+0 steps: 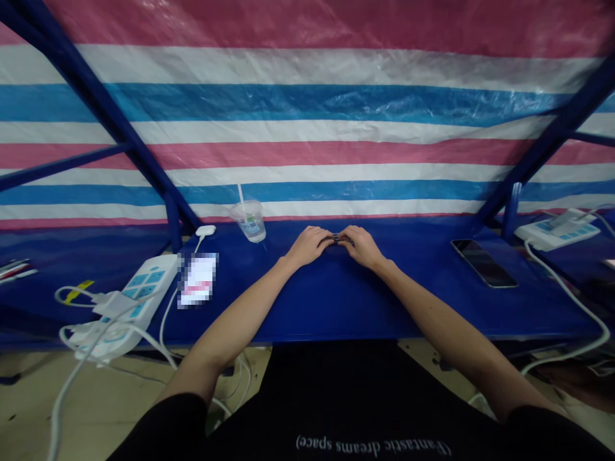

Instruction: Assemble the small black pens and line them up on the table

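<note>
Near the back of the blue table, my left hand point(311, 246) and my right hand point(361, 246) come close together. Their fingers pinch opposite ends of a small dark object point(336, 238). Only a short stretch of it shows in the gap, dark with lighter bands, and the fingers cover the rest. It is too small to name from here. Both forearms stretch forward over the table's front edge, and the object is held at or just above the tabletop.
A clear plastic cup point(252, 225) with a straw stands left of my hands. A lit, blurred screen point(198, 280) lies nearer on the left, beside a power strip point(144, 288) with white cables. On the right are a dark phone point(484, 263) and another power strip point(557, 232). Striped sheeting point(336, 150) hangs behind.
</note>
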Demonstrator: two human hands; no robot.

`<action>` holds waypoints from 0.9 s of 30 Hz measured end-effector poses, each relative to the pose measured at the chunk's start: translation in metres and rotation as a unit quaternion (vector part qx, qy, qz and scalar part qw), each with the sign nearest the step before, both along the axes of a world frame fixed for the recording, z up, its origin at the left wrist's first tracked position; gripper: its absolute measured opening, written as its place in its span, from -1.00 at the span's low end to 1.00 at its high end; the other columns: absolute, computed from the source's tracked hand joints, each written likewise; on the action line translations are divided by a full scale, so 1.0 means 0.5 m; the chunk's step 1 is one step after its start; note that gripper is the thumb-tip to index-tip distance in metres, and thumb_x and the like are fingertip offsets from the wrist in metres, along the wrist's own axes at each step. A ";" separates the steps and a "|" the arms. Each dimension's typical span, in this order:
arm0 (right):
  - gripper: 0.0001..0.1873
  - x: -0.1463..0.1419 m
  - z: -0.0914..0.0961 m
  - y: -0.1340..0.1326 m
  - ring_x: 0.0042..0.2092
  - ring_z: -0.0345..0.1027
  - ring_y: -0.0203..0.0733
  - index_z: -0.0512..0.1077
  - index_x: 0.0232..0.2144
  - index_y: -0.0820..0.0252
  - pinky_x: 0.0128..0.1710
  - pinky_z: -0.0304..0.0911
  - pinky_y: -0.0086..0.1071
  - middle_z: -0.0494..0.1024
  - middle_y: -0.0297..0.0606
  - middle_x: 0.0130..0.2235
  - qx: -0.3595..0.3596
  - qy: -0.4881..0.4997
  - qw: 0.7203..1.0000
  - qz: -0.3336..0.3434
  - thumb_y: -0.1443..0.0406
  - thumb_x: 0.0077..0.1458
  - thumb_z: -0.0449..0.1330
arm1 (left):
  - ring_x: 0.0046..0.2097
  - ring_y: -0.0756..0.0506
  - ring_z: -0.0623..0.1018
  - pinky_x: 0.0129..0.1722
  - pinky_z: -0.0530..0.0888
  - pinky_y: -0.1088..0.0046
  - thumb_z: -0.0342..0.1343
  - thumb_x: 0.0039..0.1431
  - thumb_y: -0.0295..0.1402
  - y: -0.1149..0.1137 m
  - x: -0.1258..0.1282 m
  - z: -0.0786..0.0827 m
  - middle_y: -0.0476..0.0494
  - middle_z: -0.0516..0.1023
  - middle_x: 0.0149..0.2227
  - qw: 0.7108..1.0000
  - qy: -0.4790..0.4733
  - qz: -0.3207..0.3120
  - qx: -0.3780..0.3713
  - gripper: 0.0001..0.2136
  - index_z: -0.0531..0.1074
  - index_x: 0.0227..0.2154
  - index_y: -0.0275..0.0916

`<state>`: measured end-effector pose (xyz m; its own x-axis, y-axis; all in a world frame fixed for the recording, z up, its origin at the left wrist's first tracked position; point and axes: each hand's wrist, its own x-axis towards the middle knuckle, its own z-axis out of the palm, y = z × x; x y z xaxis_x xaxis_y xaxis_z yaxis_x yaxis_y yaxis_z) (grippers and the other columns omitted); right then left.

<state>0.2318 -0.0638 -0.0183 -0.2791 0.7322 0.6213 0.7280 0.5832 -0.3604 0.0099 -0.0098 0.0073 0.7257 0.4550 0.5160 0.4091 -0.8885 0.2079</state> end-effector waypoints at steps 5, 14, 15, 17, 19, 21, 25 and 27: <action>-0.94 0.001 -0.001 0.001 -0.13 0.39 -0.05 0.48 -0.22 0.13 -0.11 0.20 -0.22 0.56 -0.17 -0.18 -0.006 -0.014 1.000 -0.006 0.36 0.28 0.20 | -0.08 -0.15 0.59 0.05 0.43 0.16 0.05 0.46 -0.23 -0.001 0.001 -0.001 -0.14 0.65 -0.12 1.000 0.004 -0.001 -0.005 -0.78 0.55 -0.08 -0.19; -0.96 -0.003 -0.003 0.002 -0.14 0.39 -0.07 0.49 -0.22 0.14 -0.12 0.18 -0.23 0.57 -0.18 -0.19 -0.007 -0.019 1.000 -0.003 0.37 0.27 0.24 | -0.04 -0.16 0.60 0.08 0.43 0.15 0.09 0.44 -0.26 -0.004 0.003 -0.002 -0.15 0.66 -0.09 1.000 -0.002 -0.018 -0.005 -0.80 0.55 -0.05 -0.19; -0.95 -0.004 -0.004 0.002 -0.14 0.39 -0.07 0.49 -0.22 0.14 -0.12 0.18 -0.24 0.57 -0.18 -0.19 -0.008 -0.019 1.000 -0.004 0.37 0.27 0.25 | -0.04 -0.16 0.60 0.07 0.43 0.15 0.11 0.43 -0.26 -0.003 0.003 -0.003 -0.15 0.66 -0.09 1.000 -0.003 -0.019 -0.003 -0.81 0.55 -0.05 -0.19; -0.95 -0.004 -0.005 0.002 -0.13 0.40 -0.07 0.50 -0.21 0.15 -0.13 0.17 -0.24 0.57 -0.18 -0.19 -0.010 -0.019 1.000 -0.005 0.37 0.26 0.26 | -0.04 -0.16 0.61 0.07 0.43 0.16 0.14 0.41 -0.27 -0.001 0.004 -0.006 -0.14 0.66 -0.09 1.000 -0.007 -0.022 0.004 -0.82 0.55 -0.05 -0.19; -0.95 -0.005 -0.006 0.001 -0.12 0.41 -0.07 0.50 -0.21 0.15 -0.13 0.16 -0.24 0.58 -0.18 -0.18 -0.010 -0.019 1.000 -0.006 0.37 0.27 0.26 | -0.04 -0.16 0.61 0.07 0.43 0.17 0.16 0.40 -0.29 0.001 0.004 -0.008 -0.15 0.66 -0.08 1.000 -0.009 -0.028 0.009 -0.83 0.54 -0.05 -0.20; -0.95 -0.005 -0.005 0.001 -0.13 0.41 -0.07 0.51 -0.21 0.15 -0.13 0.16 -0.24 0.59 -0.18 -0.18 -0.011 -0.019 1.000 -0.005 0.37 0.27 0.25 | -0.03 -0.16 0.61 0.07 0.42 0.18 0.17 0.39 -0.30 0.002 0.004 -0.009 -0.15 0.66 -0.07 0.999 -0.008 -0.030 0.010 -0.83 0.53 -0.04 -0.21; -0.95 -0.005 -0.002 0.001 -0.15 0.42 -0.07 0.50 -0.23 0.14 -0.15 0.16 -0.24 0.59 -0.18 -0.20 -0.005 -0.019 1.000 -0.015 0.37 0.28 0.23 | -0.03 -0.17 0.59 0.08 0.41 0.17 0.18 0.38 -0.25 0.000 0.004 -0.003 -0.16 0.65 -0.05 1.000 -0.005 -0.009 0.010 -0.77 0.52 0.00 -0.20; -0.97 -0.004 0.000 0.001 -0.16 0.41 -0.07 0.49 -0.24 0.14 -0.16 0.16 -0.24 0.58 -0.18 -0.20 0.001 -0.018 1.000 -0.022 0.36 0.28 0.23 | -0.04 -0.17 0.58 0.06 0.40 0.18 0.17 0.39 -0.19 -0.001 0.002 0.001 -0.16 0.64 -0.06 1.000 -0.006 0.012 0.010 -0.74 0.51 0.02 -0.20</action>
<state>0.2300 -0.0634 -0.0183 -0.2688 0.7431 0.6128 0.7655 0.5510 -0.3323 0.0111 -0.0103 0.0080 0.7081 0.4618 0.5342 0.4275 -0.8825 0.1961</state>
